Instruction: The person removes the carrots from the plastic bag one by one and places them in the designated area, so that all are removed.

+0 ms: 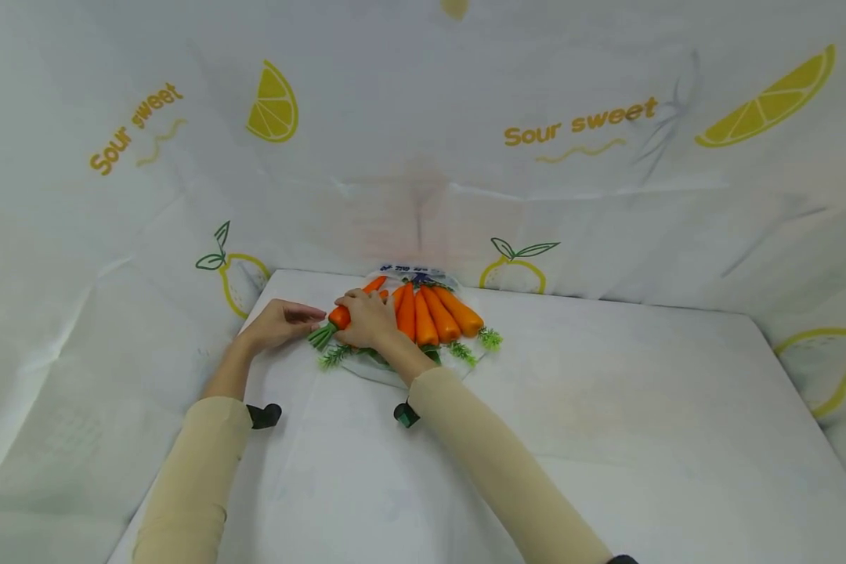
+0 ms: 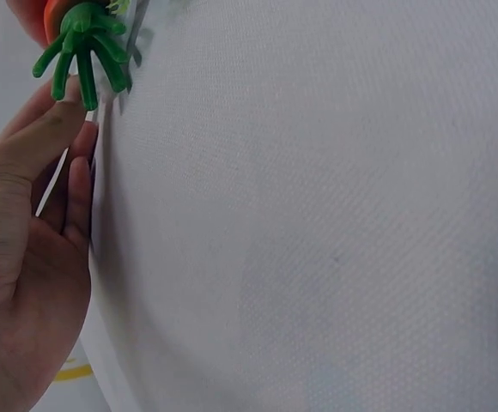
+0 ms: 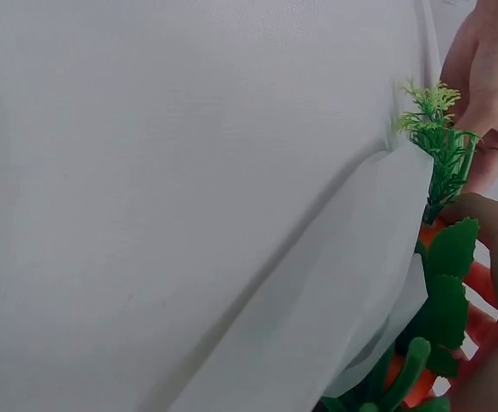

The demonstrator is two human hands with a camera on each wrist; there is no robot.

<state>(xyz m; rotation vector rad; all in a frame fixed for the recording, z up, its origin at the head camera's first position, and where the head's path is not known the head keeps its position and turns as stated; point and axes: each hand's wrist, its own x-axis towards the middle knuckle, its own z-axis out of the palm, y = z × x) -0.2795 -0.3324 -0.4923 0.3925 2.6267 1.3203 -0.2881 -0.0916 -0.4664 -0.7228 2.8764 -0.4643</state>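
Observation:
My right hand point(image 1: 368, 319) grips an orange toy carrot point(image 1: 339, 316) with a stubby green top, at the left end of a fan of carrots point(image 1: 425, 319). My left hand point(image 1: 282, 325) is just left of it, fingers loosely extended, thumb and fingertips close to the green top point(image 2: 81, 43). The fan lies on a whitish plastic bag point(image 1: 374, 374) with dark blue print at its far edge. In the right wrist view, feathery greens point(image 3: 440, 150) and broad green leaves point(image 3: 446, 283) stick out beside the right hand, whose fingers partly hide the carrots there.
The white-covered table point(image 1: 606, 407) stretches to the right and toward me. Behind it and at both sides hangs a pale sheet point(image 1: 409, 157) printed with lemons and lettering. The carrots sit near the table's back left corner.

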